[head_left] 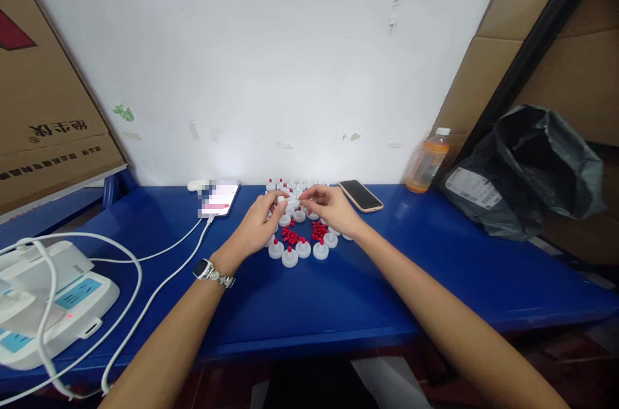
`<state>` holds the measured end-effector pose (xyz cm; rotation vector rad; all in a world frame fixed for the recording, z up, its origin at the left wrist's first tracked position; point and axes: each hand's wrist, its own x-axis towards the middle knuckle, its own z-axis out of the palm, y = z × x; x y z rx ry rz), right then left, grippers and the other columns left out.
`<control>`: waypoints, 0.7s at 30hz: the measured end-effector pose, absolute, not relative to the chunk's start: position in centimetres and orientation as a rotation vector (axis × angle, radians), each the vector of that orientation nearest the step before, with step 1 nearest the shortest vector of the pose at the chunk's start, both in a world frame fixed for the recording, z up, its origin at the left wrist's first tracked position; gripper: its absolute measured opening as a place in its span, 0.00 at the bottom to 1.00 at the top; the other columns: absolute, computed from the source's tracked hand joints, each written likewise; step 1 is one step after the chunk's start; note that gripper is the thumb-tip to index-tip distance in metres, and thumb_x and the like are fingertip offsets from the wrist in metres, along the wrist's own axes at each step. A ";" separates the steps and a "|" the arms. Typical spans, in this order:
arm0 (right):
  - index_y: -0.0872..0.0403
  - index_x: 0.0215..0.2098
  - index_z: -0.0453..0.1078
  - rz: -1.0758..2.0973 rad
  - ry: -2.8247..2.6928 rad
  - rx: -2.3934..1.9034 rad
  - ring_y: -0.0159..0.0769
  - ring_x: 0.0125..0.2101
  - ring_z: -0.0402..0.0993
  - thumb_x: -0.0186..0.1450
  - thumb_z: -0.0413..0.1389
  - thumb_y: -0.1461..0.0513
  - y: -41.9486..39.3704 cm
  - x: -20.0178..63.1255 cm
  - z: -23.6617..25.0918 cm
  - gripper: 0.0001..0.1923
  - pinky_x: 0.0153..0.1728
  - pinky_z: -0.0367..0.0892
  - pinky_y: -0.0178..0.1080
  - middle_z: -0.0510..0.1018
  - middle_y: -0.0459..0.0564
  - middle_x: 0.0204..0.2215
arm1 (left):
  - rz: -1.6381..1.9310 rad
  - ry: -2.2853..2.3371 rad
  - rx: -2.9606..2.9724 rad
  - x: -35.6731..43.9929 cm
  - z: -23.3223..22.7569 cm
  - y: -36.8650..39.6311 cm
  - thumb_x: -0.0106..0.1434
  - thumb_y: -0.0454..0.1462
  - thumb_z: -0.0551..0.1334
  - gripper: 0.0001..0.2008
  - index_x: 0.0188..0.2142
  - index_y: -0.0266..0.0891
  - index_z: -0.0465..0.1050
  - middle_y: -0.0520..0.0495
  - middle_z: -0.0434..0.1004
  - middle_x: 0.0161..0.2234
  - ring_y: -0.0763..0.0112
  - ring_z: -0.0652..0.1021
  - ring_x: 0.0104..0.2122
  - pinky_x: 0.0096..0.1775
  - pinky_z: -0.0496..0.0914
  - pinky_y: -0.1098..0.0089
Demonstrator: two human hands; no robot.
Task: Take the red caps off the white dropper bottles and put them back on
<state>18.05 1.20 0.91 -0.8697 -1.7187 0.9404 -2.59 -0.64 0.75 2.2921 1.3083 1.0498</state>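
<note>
My left hand (258,222) is closed at the fingertips on a white bottle cap (282,200), partly covered by the fingers. Close by on the right, my right hand (331,208) pinches something too small to make out. Around and below both hands stand several white round caps with small red tips, such as the front cap (289,259). Loose small red tips lie in two piles among them, a left pile (290,236) and a right pile (319,230). Behind my fingers, more white caps are partly hidden.
On the blue table (309,306), a lit phone (223,198) with a cable lies left and a dark phone (360,195) right. A power strip (72,306) with looping white cords sits far left. An orange-drink bottle (428,160) and black plastic bag (522,170) stand right.
</note>
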 end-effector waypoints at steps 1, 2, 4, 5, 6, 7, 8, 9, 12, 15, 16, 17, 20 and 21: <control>0.55 0.36 0.74 1.005 -1.661 -0.840 0.33 0.28 0.73 0.59 0.63 0.54 1.3 17.8 0.7 0.13 0.32 0.67 0.37 0.78 0.47 0.29 | 1.049 1.300 2.284 -2.5 0.8 -0.7 0.72 0.49 0.48 0.20 0.52 0.42 0.69 0.46 0.76 0.39 0.62 0.75 0.39 0.45 0.68 0.62; 0.55 0.36 0.74 1.053 -1.618 -0.818 0.32 0.27 0.73 0.58 0.64 0.54 1.4 17.6 0.5 0.14 0.32 0.68 0.37 0.78 0.47 0.29 | 1.049 1.289 2.275 -2.4 0.7 -0.7 0.72 0.49 0.48 0.20 0.52 0.42 0.69 0.46 0.76 0.41 0.62 0.75 0.40 0.45 0.68 0.62; 0.55 0.36 0.75 1.096 -1.561 -0.788 0.31 0.26 0.72 0.57 0.65 0.52 1.4 17.2 0.2 0.16 0.31 0.68 0.37 0.78 0.46 0.29 | 1.066 1.258 2.246 -2.2 0.6 -0.7 0.73 0.49 0.48 0.19 0.52 0.42 0.69 0.45 0.77 0.44 0.62 0.75 0.42 0.46 0.68 0.62; 0.54 0.36 0.75 1.102 -1.544 -0.781 0.30 0.26 0.71 0.58 0.64 0.51 1.4 17.0 0.1 0.16 0.31 0.67 0.37 0.78 0.46 0.28 | 1.079 1.239 2.229 -2.1 0.6 -0.7 0.73 0.48 0.47 0.19 0.52 0.42 0.69 0.45 0.77 0.45 0.62 0.75 0.44 0.47 0.68 0.62; 0.54 0.36 0.76 1.108 -1.529 -0.776 0.30 0.25 0.71 0.58 0.64 0.49 1.3 16.8 0.0 0.17 0.30 0.67 0.36 0.77 0.45 0.27 | 1.094 1.223 2.210 -2.0 0.5 -0.7 0.73 0.48 0.47 0.19 0.52 0.42 0.68 0.45 0.77 0.46 0.62 0.75 0.45 0.48 0.68 0.62; 0.54 0.36 0.75 1.121 -1.515 -0.768 0.30 0.24 0.70 0.58 0.64 0.48 1.3 16.7 0.0 0.18 0.30 0.67 0.36 0.76 0.44 0.25 | 1.108 1.212 2.192 -2.0 0.4 -0.7 0.73 0.48 0.47 0.19 0.52 0.42 0.68 0.45 0.77 0.46 0.62 0.75 0.46 0.49 0.67 0.61; 0.54 0.36 0.75 1.144 -1.499 -0.756 0.30 0.23 0.70 0.58 0.64 0.47 1.2 16.6 -0.1 0.19 0.29 0.67 0.36 0.75 0.43 0.23 | 1.121 1.206 2.173 -1.9 0.4 -0.7 0.74 0.48 0.46 0.19 0.53 0.42 0.67 0.45 0.77 0.46 0.62 0.75 0.46 0.50 0.67 0.61; 0.54 0.36 0.74 1.173 -1.479 -0.743 0.30 0.23 0.70 0.57 0.65 0.47 1.2 16.5 -0.1 0.20 0.29 0.67 0.36 0.75 0.42 0.23 | 1.129 1.201 2.155 -1.9 0.4 -0.8 0.74 0.48 0.46 0.20 0.53 0.42 0.67 0.45 0.77 0.46 0.62 0.76 0.46 0.50 0.67 0.61; 0.53 0.34 0.71 1.264 -1.397 -0.695 0.30 0.22 0.71 0.54 0.68 0.48 1.2 16.6 -0.2 0.20 0.28 0.67 0.36 0.76 0.43 0.23 | 1.126 1.174 2.129 -1.8 0.4 -0.9 0.74 0.48 0.45 0.20 0.53 0.41 0.66 0.45 0.77 0.45 0.63 0.76 0.45 0.49 0.67 0.62; 0.55 0.31 0.71 1.330 -1.353 -0.662 0.29 0.23 0.72 0.53 0.69 0.50 1.2 16.8 -0.3 0.20 0.28 0.67 0.35 0.78 0.45 0.25 | 1.121 1.161 2.138 -1.7 0.5 -1.1 0.74 0.48 0.44 0.20 0.52 0.42 0.66 0.47 0.76 0.43 0.64 0.75 0.43 0.48 0.67 0.64; 0.55 0.31 0.71 1.344 -1.353 -0.655 0.29 0.23 0.72 0.53 0.70 0.51 1.2 16.8 -0.3 0.19 0.29 0.67 0.36 0.79 0.46 0.25 | 1.125 1.159 2.140 -1.6 0.5 -1.2 0.74 0.48 0.44 0.20 0.51 0.42 0.66 0.47 0.76 0.42 0.65 0.75 0.43 0.47 0.67 0.64; 0.55 0.30 0.72 1.352 -1.354 -0.651 0.29 0.23 0.72 0.52 0.70 0.51 1.1 16.8 -0.3 0.19 0.29 0.67 0.36 0.79 0.46 0.25 | 1.131 1.155 2.141 -1.5 0.5 -1.4 0.74 0.49 0.44 0.19 0.50 0.42 0.66 0.47 0.75 0.41 0.65 0.75 0.42 0.45 0.67 0.65; 0.55 0.29 0.72 1.355 -1.299 -0.639 0.28 0.22 0.70 0.52 0.70 0.52 0.6 16.2 -0.2 0.18 0.27 0.66 0.35 0.77 0.44 0.23 | 1.163 1.148 2.135 -1.1 0.4 -1.6 0.75 0.49 0.43 0.19 0.48 0.42 0.65 0.48 0.74 0.37 0.66 0.75 0.39 0.42 0.67 0.66; 0.55 0.29 0.71 1.357 -1.256 -0.634 0.28 0.22 0.69 0.52 0.70 0.52 0.5 15.9 -0.1 0.18 0.26 0.65 0.35 0.76 0.44 0.22 | 1.171 1.158 2.131 -1.0 0.3 -1.7 0.75 0.49 0.43 0.19 0.48 0.42 0.64 0.49 0.73 0.36 0.66 0.74 0.37 0.41 0.68 0.66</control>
